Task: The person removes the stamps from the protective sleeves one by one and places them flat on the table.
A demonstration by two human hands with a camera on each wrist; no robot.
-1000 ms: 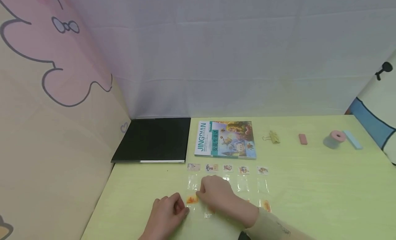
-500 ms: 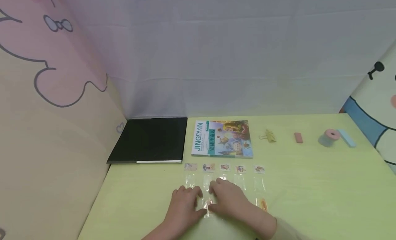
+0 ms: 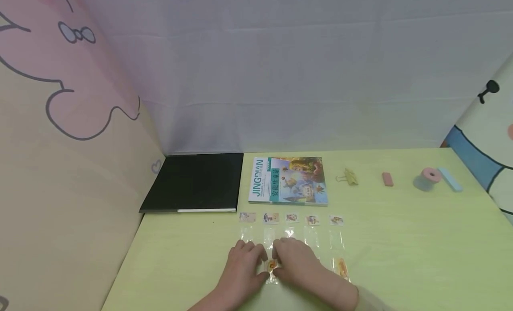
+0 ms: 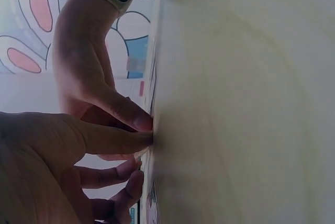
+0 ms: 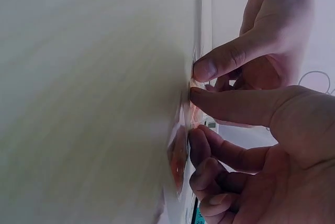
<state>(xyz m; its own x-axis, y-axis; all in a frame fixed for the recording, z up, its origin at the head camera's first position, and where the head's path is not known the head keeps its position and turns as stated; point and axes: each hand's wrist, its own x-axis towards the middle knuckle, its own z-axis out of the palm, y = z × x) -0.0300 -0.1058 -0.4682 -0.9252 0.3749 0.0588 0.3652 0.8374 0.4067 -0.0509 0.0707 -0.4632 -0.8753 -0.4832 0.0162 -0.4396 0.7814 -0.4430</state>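
Left hand [image 3: 243,266] sits just left of the orange card [image 3: 271,265], right hand [image 3: 297,259] just right; whether either pinches, I cannot tell.

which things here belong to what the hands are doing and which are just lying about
Likely part of the job:
orange piece between left hand and right hand
clear plastic pieces
small picture cards

Apparently just lying about:
flat black item
book
binder clip
pink block
pink-topped roll
light blue strip

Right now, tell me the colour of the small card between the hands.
The card is mostly orange-yellow, clearest in the head view.
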